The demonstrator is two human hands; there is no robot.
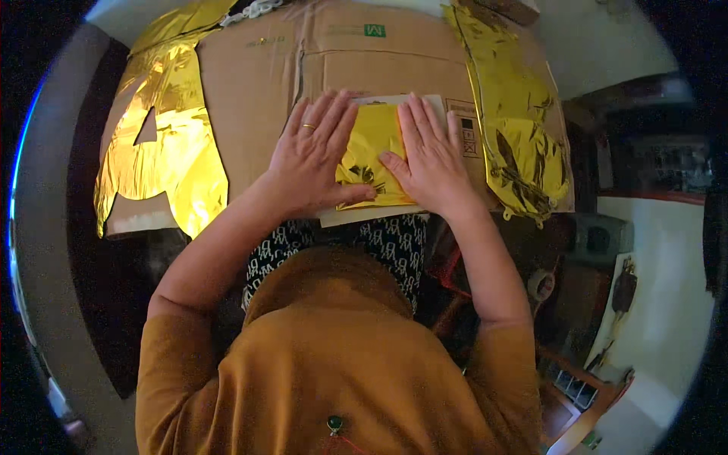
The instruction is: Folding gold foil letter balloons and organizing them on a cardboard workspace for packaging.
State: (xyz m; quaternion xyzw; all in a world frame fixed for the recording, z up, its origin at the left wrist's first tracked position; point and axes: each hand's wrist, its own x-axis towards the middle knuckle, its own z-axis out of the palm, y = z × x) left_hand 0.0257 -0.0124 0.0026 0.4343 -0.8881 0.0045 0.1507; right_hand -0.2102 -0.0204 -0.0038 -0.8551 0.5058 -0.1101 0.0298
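Observation:
A square of shiny gold foil (pixel 373 140) lies on a pale flat sheet (pixel 434 105), which shows past the foil at the top and bottom. My left hand (pixel 312 152) rests flat along the foil's left side, fingers stretched away from me and a ring on one finger; its thumb reaches across the near part. Palm down on the right side lies my right hand (pixel 432 155), with its fingers extended and its thumb over the foil. Small wrinkles show in the foil between the two thumbs. Neither hand grips anything.
Brown cardboard (pixel 250 98) covers the work surface. On its left lies a large cut gold foil piece (pixel 182 144) with ragged openings. More gold foil (pixel 523 121), crumpled at its near end, runs down the right. A white chain (pixel 254 10) sits at the far edge.

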